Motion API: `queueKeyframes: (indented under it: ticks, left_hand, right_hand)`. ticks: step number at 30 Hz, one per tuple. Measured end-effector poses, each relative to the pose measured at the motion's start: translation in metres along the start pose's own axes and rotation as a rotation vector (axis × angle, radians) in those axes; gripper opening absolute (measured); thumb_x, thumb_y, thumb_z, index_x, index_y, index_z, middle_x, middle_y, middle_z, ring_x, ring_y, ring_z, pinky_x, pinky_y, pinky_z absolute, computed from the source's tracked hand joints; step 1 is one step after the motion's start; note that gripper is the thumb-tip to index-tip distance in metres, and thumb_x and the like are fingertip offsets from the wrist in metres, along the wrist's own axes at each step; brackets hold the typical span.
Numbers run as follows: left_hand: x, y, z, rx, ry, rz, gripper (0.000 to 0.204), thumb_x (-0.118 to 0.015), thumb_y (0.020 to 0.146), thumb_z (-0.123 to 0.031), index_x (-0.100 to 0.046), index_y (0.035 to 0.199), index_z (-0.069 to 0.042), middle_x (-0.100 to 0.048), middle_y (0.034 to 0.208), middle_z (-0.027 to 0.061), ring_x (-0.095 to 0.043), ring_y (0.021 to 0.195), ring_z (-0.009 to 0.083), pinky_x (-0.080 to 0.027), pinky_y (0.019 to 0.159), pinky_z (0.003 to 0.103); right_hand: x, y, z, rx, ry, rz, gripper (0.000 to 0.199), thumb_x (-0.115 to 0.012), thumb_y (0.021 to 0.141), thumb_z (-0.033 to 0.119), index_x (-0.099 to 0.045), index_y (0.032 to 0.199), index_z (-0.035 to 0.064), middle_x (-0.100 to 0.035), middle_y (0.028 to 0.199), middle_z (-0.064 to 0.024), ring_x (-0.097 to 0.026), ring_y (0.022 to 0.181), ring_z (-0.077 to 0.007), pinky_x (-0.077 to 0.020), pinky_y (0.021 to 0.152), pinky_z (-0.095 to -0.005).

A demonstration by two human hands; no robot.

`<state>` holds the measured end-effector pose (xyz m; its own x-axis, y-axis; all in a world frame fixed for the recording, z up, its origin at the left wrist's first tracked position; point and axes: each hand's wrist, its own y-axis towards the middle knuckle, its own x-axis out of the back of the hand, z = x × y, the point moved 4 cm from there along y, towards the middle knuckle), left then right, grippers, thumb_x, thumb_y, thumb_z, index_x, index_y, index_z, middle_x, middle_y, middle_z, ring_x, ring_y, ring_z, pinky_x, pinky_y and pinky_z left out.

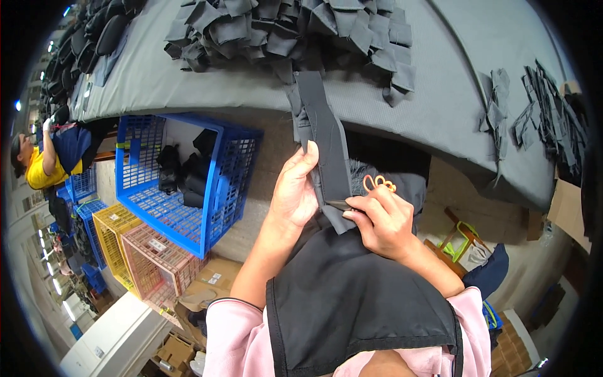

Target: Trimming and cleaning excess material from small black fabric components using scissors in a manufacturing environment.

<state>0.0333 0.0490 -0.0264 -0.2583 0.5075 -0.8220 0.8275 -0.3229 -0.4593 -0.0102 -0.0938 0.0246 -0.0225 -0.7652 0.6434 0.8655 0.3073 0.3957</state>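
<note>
My left hand grips the left edge of a long dark grey fabric strip that rises toward the table. My right hand pinches the strip's lower end and also holds small orange-handled scissors, with their handles showing above my knuckles. A black cloth lies over my lap below both hands. Both of my sleeves are pink.
A grey padded table carries a heap of dark fabric pieces and smaller piles at the right. A blue crate holding dark items stands at the left, with yellow and pink crates beside it. A person in yellow works far left.
</note>
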Motion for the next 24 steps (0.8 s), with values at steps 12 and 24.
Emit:
queueKeyframes:
  ticks: [12,24]
  left_hand:
    - [-0.001,-0.012,0.005,0.024,0.063,0.018,0.029,-0.050,0.093,-0.021,-0.052,0.112,0.000,-0.060,0.105,0.0086,-0.060,0.094,0.0181,-0.050,0.084,0.033]
    - [0.004,-0.013,0.007,0.018,0.088,-0.155,0.026,-0.051,0.092,-0.020,-0.054,0.109,-0.001,-0.061,0.101,0.0086,-0.061,0.090,0.0181,-0.050,0.080,0.032]
  right_hand:
    - [0.002,0.018,-0.015,-0.218,0.121,-0.023,0.023,-0.074,0.066,0.011,-0.060,0.083,0.0043,-0.051,0.073,-0.0065,-0.054,0.057,-0.0215,-0.0435,0.050,-0.0301]
    - [0.011,0.010,-0.010,-0.150,0.115,-0.168,0.020,-0.073,0.066,0.011,-0.062,0.082,0.0056,-0.053,0.071,-0.0069,-0.053,0.056,-0.0219,-0.0427,0.052,-0.0310]
